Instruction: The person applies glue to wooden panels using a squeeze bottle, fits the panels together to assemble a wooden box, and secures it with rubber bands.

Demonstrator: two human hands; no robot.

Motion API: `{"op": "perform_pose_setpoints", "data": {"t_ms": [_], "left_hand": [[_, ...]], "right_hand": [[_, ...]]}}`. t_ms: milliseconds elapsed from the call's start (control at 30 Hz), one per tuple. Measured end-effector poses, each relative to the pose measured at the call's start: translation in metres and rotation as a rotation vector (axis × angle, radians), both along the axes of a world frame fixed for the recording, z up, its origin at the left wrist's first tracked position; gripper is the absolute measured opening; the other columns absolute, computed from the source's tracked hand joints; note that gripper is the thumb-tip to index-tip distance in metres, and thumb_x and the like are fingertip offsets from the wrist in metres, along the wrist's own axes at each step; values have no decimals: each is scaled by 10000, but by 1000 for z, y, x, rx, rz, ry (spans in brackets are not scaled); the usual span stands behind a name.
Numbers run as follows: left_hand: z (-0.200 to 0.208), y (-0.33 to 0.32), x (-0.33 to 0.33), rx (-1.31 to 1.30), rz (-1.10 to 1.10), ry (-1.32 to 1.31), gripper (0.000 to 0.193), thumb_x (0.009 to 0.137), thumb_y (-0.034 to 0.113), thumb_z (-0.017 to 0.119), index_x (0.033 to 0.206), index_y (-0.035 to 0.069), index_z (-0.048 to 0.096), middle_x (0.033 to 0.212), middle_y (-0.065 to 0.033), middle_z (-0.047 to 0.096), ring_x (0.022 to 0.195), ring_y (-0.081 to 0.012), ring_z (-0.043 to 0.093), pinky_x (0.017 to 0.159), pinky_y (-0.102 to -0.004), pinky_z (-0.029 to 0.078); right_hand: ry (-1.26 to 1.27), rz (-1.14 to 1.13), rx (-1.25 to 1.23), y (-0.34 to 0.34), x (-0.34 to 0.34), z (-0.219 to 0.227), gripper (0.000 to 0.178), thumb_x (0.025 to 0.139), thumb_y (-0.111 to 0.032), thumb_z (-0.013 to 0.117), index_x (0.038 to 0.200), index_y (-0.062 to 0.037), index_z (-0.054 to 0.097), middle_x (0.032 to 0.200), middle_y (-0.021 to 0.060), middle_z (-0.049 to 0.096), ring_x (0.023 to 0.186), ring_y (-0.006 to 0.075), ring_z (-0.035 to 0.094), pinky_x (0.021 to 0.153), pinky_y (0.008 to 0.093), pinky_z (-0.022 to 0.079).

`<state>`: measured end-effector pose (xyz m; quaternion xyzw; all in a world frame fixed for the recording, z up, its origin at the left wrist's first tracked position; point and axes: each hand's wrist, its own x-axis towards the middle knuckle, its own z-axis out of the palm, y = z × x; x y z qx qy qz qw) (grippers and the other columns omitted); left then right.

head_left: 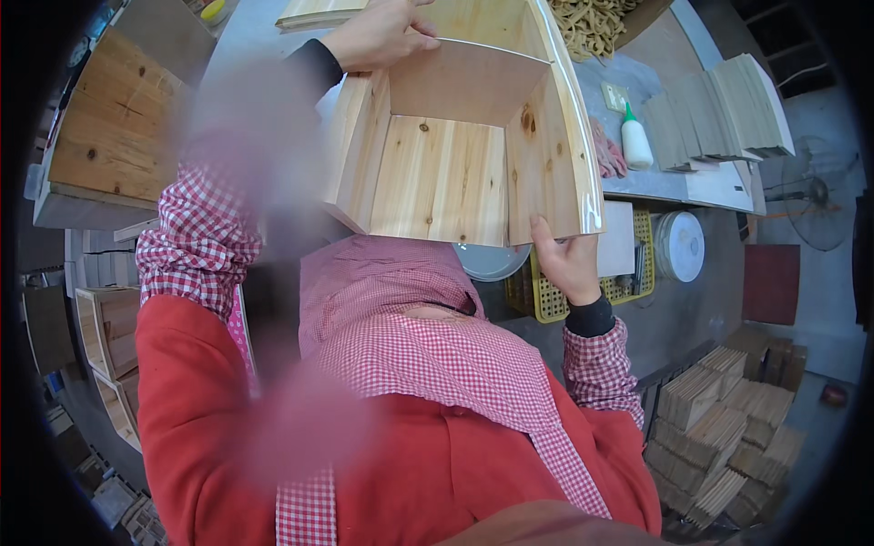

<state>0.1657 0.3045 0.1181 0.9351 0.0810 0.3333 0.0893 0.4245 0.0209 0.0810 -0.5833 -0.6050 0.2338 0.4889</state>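
Observation:
An open wooden box frame (pixel 442 177) of pale knotty boards stands tilted at the table's near edge. Across its inside runs a thin divider panel (pixel 464 80). A bead of white glue (pixel 583 146) lies along the edge of its right side board. My left hand (pixel 387 36) is at the far left of the box, its fingers closed at the top left corner of the divider. My right hand (pixel 569 264) grips the near right corner, thumb inside and the other fingers partly hidden beneath the board.
A white glue bottle with a green tip (pixel 635 141) stands right of the box, beside a pink cloth (pixel 608 150). Stacked panels (pixel 728 114) sit farther right. Below are a yellow basket (pixel 552 305) and white bucket (pixel 683 246). Wooden boxes (pixel 114 118) stand left; board stacks (pixel 710 409) lie lower right.

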Motion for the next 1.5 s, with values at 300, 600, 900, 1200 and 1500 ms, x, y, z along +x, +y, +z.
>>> {"op": "perform_pose_setpoints", "data": {"t_ms": [300,600,900,1200,1500], "left_hand": [[11,-11,11,-62,198,135,275,822,278,629,974,81,747,1353,-251,479,1269,-365,434,1108,-507,208],[33,-24,10,-251,444,374,270,829,269,623,972,73,744,1336,-252,494,1232,-378,465,1062,-482,284],[17,-23,18,-247,461,409,275,826,264,626,964,54,738,1306,-260,513,1209,-385,484,1036,-491,315],[12,-15,14,-210,434,387,282,820,270,626,950,46,735,1243,-265,556,1188,-385,507,1012,-486,352],[9,-17,14,-235,434,324,273,812,255,631,935,31,729,1197,-275,578,1156,-388,533,989,-473,385]], "right_hand": [[45,0,-16,-1,-7,1,260,804,-11,629,1040,88,585,828,166,687,739,203,697,609,305,546],[-62,61,-47,0,-6,0,324,812,-17,628,1110,88,557,898,155,681,791,191,679,653,306,543],[51,-9,-30,-10,-4,-21,424,816,-17,626,1210,68,498,1058,153,619,934,207,625,796,324,513],[135,-21,-104,-5,-2,-28,455,837,-22,640,1241,74,454,1078,149,600,972,220,604,845,336,493],[72,-2,-84,-9,3,-32,470,867,-40,645,1273,61,432,1162,141,564,1024,196,578,884,319,472]]}}
